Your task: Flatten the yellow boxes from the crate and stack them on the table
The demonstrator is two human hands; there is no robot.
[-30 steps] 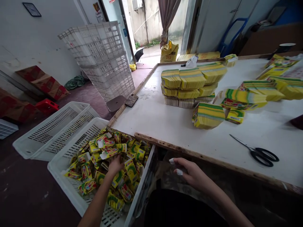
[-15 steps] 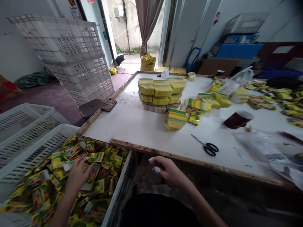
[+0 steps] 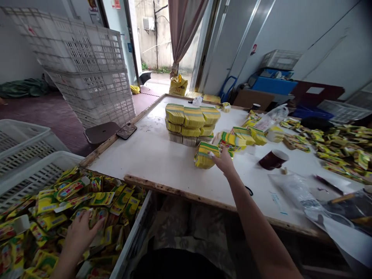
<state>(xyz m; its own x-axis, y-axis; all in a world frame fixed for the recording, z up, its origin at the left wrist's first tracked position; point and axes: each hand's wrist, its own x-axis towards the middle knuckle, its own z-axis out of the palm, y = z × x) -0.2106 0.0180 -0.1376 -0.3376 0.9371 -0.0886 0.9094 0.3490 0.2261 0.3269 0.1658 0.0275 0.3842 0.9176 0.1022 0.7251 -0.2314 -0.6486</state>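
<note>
Handling with the right fingers: your right hand (image 3: 224, 161) is at the right side of the near bundle of flat cartons (image 3: 205, 155), centre of the frame; thumb and fingers look parted, but whether they press on it you cannot tell from this view.
Near bundle: it probably behaves as a loose pack, so spread your pressure across it and keep its edges flush; a pinch at one corner could fan it.
Left fingers: your left hand (image 3: 78, 232) is over the loose cartons (image 3: 55, 221), lower left, spread and slightly curled with none clearly grasped; a light touch should spare the thin card.
Crate: the white plastic crate (image 3: 133, 237) holds the loose cartons beside the white-topped table (image 3: 145, 164); keep your left wrist off its wall.
Scissors: a black handle loop (image 3: 249, 190) shows just beside your right forearm, right of centre; lifting that arm looks safer than sweeping it.
Tiered stack: the stacked carton bundles (image 3: 192, 122) stand behind the near one; short, low movements would best leave them square.
Mug: the maroon mug (image 3: 269, 161) sits farther right, apart from your hand; give it room.
</note>
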